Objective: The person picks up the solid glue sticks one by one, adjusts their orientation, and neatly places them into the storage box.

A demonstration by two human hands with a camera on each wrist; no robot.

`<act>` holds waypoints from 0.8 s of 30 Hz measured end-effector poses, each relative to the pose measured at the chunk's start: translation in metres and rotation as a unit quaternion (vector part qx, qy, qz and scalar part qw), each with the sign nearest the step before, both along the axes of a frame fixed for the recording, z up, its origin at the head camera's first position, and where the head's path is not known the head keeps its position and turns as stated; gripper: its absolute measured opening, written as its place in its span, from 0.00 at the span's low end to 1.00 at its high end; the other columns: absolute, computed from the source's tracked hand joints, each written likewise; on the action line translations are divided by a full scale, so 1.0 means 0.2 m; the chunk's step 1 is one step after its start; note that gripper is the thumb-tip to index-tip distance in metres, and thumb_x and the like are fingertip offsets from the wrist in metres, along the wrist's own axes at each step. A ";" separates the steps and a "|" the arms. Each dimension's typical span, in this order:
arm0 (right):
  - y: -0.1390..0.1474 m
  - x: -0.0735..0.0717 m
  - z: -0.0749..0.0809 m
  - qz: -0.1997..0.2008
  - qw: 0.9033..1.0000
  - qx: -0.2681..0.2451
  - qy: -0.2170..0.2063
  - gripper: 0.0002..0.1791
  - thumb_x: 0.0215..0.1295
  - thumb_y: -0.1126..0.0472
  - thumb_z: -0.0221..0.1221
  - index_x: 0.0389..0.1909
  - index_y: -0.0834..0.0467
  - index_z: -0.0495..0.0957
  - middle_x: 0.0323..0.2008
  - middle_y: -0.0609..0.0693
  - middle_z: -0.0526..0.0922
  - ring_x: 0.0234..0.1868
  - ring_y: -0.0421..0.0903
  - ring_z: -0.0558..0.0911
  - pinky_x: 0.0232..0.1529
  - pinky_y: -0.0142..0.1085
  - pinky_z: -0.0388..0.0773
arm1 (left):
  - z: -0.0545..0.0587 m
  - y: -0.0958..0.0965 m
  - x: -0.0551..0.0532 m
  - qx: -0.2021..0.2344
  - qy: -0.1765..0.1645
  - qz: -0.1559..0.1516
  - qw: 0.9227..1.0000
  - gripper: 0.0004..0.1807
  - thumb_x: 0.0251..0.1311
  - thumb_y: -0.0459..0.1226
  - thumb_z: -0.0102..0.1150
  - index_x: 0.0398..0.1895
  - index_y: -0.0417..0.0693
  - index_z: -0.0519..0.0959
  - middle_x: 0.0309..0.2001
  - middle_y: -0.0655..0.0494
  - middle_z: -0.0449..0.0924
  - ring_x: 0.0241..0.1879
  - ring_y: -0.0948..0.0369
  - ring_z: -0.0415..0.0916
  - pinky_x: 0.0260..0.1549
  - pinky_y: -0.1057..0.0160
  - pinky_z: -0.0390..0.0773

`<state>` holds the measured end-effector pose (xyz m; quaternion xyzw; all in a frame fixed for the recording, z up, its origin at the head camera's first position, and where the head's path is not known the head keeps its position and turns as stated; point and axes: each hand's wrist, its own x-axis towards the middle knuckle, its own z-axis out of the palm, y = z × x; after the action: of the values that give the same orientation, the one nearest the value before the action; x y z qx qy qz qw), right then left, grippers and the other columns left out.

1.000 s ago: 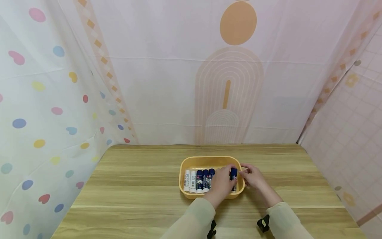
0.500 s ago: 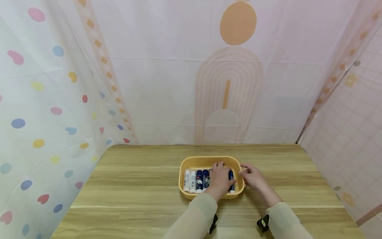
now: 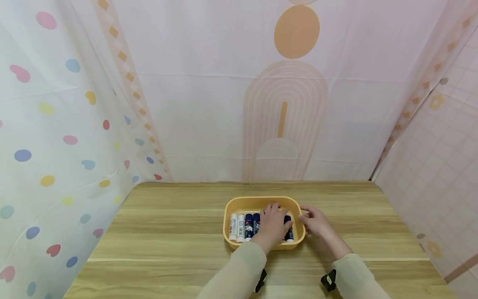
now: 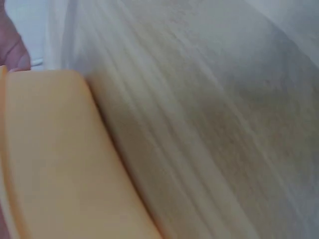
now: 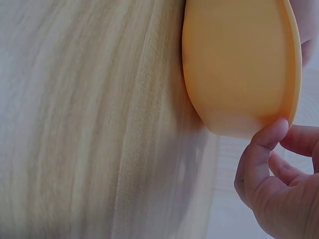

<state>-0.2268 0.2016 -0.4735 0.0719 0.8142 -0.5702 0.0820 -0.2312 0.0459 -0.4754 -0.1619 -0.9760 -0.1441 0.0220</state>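
A yellow plastic basket (image 3: 230,207) stands on the table, with a row of glue sticks lying in it. At the row's left end are two white glue sticks (image 3: 237,228); beside them lie dark blue ones with white ends, among them a blue glue stick (image 3: 249,227). My left hand (image 3: 271,226) is over the row, fingers spread and thumb apart, hiding the middle sticks. Just right of its thumb lies another blue glue stick (image 3: 289,230). My right hand (image 3: 317,222) pinches the basket's right rim between thumb and fingers, as the right wrist view also shows.
The wooden table (image 3: 168,232) extends around the basket on all sides. A patterned curtain (image 3: 201,124) hangs along its back edge, with more printed cloth at both sides. Black straps (image 3: 328,280) sit at the wrists.
My left hand has let go of the blue glue stick at the row's right end and shifted slightly left, fingers spread. That stick has settled lower in the row. My right hand keeps its place.
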 end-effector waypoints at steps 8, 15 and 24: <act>0.00 0.00 0.00 0.002 1.000 0.003 0.018 0.24 0.65 0.68 0.53 0.62 0.67 0.66 0.31 0.54 0.73 0.20 0.42 0.72 0.20 0.32 0.72 | 0.07 -0.19 0.01 0.043 0.061 -0.049 0.996 0.23 0.64 0.48 0.55 0.61 0.55 0.72 0.61 0.51 0.70 0.61 0.51 0.66 0.61 0.46 0.64; 0.02 0.01 0.00 0.017 0.999 0.031 0.041 0.24 0.64 0.67 0.54 0.62 0.67 0.66 0.31 0.56 0.73 0.19 0.43 0.72 0.18 0.33 0.73 | 0.12 -0.48 0.04 0.101 0.101 -0.040 0.989 0.24 0.62 0.44 0.58 0.62 0.51 0.72 0.58 0.48 0.72 0.59 0.49 0.68 0.60 0.46 0.66; 0.05 0.02 0.03 0.054 0.986 0.146 0.061 0.25 0.69 0.62 0.51 0.65 0.65 0.65 0.35 0.57 0.76 0.24 0.44 0.71 0.25 0.35 0.72 | 0.09 -0.84 0.07 0.154 0.085 0.017 0.984 0.28 0.60 0.39 0.60 0.64 0.46 0.68 0.59 0.42 0.70 0.59 0.45 0.67 0.59 0.44 0.67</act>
<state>-0.2229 0.2108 -0.4674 0.0037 0.8948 -0.4435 0.0517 -0.2171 -0.1212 -0.4582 -0.1518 -0.9393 -0.2778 0.1323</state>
